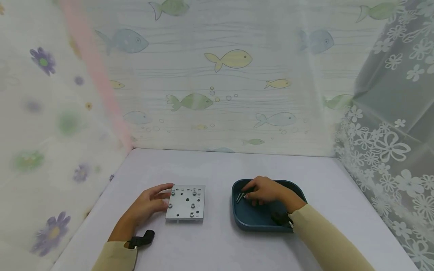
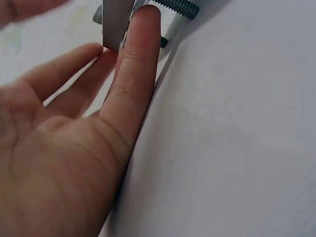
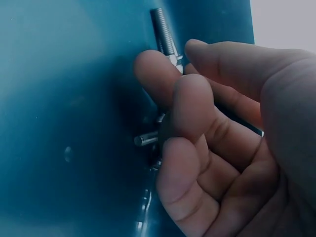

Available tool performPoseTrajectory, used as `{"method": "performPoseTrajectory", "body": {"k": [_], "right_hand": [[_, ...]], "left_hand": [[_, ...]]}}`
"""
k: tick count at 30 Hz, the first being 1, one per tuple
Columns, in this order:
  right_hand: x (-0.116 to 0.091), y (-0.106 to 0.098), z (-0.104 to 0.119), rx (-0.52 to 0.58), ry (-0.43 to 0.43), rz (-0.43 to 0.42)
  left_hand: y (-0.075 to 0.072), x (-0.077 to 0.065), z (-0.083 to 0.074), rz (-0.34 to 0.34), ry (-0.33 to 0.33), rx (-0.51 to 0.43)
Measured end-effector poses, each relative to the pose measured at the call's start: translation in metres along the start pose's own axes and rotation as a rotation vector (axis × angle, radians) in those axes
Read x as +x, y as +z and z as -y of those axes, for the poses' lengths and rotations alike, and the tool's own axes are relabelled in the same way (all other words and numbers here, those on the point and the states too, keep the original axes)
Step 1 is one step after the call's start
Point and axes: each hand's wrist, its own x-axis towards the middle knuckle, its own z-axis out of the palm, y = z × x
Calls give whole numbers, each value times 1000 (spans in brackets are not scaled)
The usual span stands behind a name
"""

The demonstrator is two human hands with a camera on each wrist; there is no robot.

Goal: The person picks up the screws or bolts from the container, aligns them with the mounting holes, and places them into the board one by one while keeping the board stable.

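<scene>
My left hand [image 1: 145,207] rests along the left edge of a square silver metal plate [image 1: 183,199]. One finger [image 2: 138,64] reaches past the plate's edge, beside a threaded bolt [image 2: 180,7] that sticks out underneath. The thumb is blurred at the upper left of the left wrist view. My right hand [image 1: 264,192] is down in a dark teal tray [image 1: 251,226]. Thumb and index fingertip pinch the head end of a silver bolt [image 3: 164,32]. Under the curled fingers lies another bolt [image 3: 146,138], partly hidden.
Several socket-head bolts [image 1: 192,206] stand in the plate, among plain holes. The white table [image 1: 217,248] runs back to a fish-print curtain [image 1: 217,124]. A flowered curtain [image 1: 54,169] hangs at the left and a lacy one [image 1: 390,150] at the right.
</scene>
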Motion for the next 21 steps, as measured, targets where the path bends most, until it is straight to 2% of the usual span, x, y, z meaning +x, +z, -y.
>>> {"method": "performPoseTrajectory", "body": {"k": [6, 11, 14, 21], "right_hand": [[4, 4, -1, -10, 9, -24], [5, 5, -1, -19, 20, -36], [5, 6, -1, -20, 25, -42], [6, 7, -1, -20, 40, -27]], "left_hand": [[-6, -1, 0, 166, 70, -10], [-7, 0, 1, 300, 99, -87], [-8, 1, 2, 333, 110, -106], [-7, 1, 2, 349, 104, -82]]}}
